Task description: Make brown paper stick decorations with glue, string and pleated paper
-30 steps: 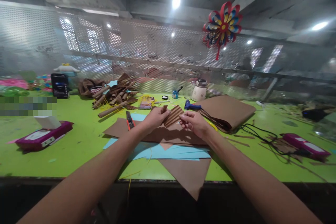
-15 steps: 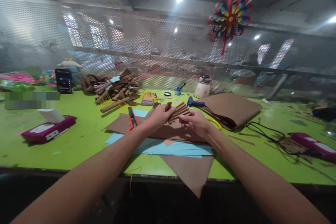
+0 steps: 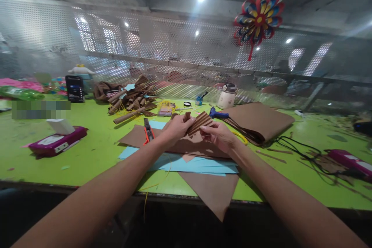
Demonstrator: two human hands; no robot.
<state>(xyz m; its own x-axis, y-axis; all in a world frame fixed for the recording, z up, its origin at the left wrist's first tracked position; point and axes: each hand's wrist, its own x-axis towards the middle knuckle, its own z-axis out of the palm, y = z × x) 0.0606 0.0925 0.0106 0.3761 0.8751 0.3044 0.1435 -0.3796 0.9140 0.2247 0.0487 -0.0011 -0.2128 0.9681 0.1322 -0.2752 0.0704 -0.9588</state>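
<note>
Between my two hands is a piece of pleated brown paper (image 3: 200, 122), its folds fanned out toward the right. My left hand (image 3: 178, 127) is closed around its gathered end, and a bit of brown paper sticks up past the fingers. At the fanned edge, my right hand (image 3: 219, 135) pinches the paper between thumb and fingers. Below both hands lie flat brown paper sheets (image 3: 188, 146) and light blue paper strips (image 3: 200, 166). A red-orange utility knife (image 3: 148, 131) rests left of my left hand. Close beyond my right hand is a blue glue gun (image 3: 218, 113).
Rolled brown paper pieces (image 3: 135, 99) are heaped at the back left, near a phone (image 3: 74, 89). Folded brown paper (image 3: 258, 120) lies at right. A purple power strip (image 3: 58, 141) sits at left, and black cables (image 3: 302, 151) run to another at right.
The view has shifted slightly, so most things appear a little further right. The pleated paper looks somewhat more spread, while both hands keep their hold on it.
</note>
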